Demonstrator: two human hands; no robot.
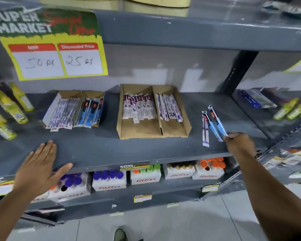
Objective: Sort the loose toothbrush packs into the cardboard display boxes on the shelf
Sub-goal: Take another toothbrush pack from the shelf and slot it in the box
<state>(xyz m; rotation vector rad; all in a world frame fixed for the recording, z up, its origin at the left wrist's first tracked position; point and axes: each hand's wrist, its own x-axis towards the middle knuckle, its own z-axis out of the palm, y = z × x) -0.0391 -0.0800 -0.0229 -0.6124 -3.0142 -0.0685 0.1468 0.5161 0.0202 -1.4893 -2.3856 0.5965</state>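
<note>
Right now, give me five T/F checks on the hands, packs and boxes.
1. The right hand grips blue packs. True.
2. The left hand holds a pack. False: it lies flat and empty on the shelf edge.
3. A white pack lies loose on the shelf beside the blue ones. True.
4. The right box is empty. False: both compartments hold white packs, with bare cardboard in front.
5. The left box holds blue packs in its right compartment. True.
</note>
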